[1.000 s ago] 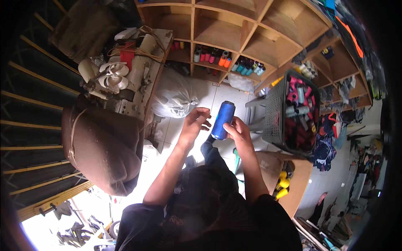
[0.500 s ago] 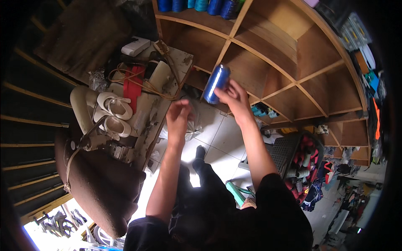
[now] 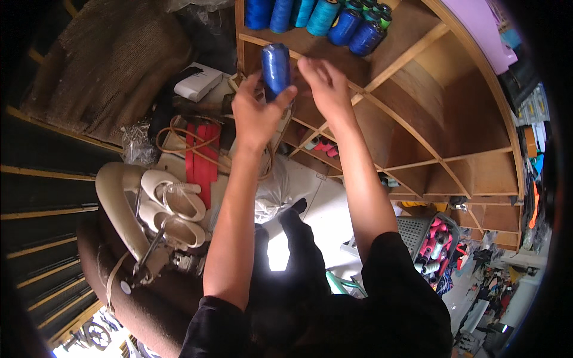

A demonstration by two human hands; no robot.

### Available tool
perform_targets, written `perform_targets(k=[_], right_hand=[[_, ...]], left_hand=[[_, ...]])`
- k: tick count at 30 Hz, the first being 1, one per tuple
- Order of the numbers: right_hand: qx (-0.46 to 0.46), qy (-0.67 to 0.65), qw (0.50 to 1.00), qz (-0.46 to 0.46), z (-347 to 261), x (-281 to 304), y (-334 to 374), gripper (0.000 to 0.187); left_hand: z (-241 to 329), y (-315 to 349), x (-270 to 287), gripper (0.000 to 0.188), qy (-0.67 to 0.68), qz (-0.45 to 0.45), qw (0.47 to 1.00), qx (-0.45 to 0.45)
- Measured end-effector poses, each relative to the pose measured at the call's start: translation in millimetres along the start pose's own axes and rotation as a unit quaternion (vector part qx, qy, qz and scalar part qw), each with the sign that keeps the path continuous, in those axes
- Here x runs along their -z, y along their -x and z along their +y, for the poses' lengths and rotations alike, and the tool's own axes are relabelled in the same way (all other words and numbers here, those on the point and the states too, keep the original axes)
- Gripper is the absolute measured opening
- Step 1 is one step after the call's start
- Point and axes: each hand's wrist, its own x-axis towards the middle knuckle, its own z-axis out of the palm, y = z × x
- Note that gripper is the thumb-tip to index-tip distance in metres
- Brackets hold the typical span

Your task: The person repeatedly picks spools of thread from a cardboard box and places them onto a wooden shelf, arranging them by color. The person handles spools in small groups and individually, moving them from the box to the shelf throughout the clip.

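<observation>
My left hand is wrapped round the lower part of a blue thread spool, which stands nearly upright with its top free. To its right, my right hand is raised with fingers apart, holding nothing. Both hands are in front of a wooden cubby shelf. In its upper compartment, just beyond the hands, stand several spools of thread in blue and teal, with darker blue ones at the right end.
At left, a sewing machine carries a pair of cream shoes. Red straps and a white box lie beyond. Pink and red spools sit in a lower cubby. A grey basket of spools stands on the floor at right.
The blue spool has passed from my right hand to my left. Both hands have moved up toward the upper compartment, and the view has shifted to show more of its spools.
</observation>
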Motion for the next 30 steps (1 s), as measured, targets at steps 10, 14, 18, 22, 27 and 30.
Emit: perform_targets(k=[10, 14, 18, 22, 27, 30], right_hand=[[0.124, 0.353, 0.905, 0.205, 24.7, -51.8, -143.9, 0.062], [0.155, 0.337, 0.893, 0.254, 37.5, -36.6, -130.3, 0.052], [0.18, 0.292, 0.905, 0.251, 45.9, -20.5, -117.5, 0.048], [0.171, 0.287, 0.91, 0.245, 46.2, -20.4, -118.3, 0.052], [0.181, 0.297, 0.904, 0.249, 55.7, -20.2, -121.1, 0.056], [0.144, 0.276, 0.922, 0.231, 53.5, -20.7, -123.1, 0.059]], left_hand=[[-7.9, -100.6, -14.3, 0.053, -0.098, 0.068, 0.99, -0.073], [-14.4, -111.8, -31.6, 0.052, -0.07, 0.072, 0.991, -0.089], [-22.9, -133.1, -54.1, 0.053, -0.142, 0.084, 0.976, -0.143], [-33.0, -147.6, -66.0, 0.052, -0.19, 0.099, 0.962, -0.171], [-34.7, -136.3, -65.4, 0.065, -0.197, 0.132, 0.956, -0.17], [-51.3, -141.5, -55.5, 0.084, -0.198, 0.168, 0.948, -0.185]])
